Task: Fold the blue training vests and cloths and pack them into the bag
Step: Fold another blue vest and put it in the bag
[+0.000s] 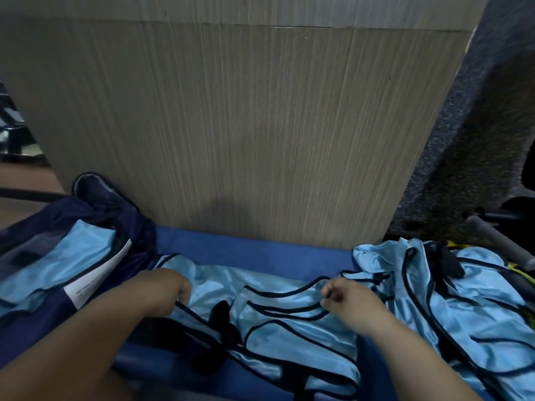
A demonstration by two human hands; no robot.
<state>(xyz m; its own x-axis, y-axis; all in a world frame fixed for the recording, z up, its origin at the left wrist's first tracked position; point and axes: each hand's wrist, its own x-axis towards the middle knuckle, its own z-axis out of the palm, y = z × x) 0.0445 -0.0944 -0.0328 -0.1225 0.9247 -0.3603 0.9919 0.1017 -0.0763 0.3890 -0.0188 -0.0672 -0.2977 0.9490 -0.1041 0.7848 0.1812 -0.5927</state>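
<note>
Gripping the vest point(289, 322) with curled fingers point(333, 295), left hand point(165, 290) and right hand point(350, 302) hold it crosswise, the bag point(136, 227) nearest the left.

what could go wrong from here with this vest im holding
1. The shiny vest, gripped only by its trim in the left hand and right hand, may slip and fold crooked.
2. Its right edge lies against the pile of unfolded vests, so lifting might drag one along.
3. A black strap lies on it and could get folded in.
</note>
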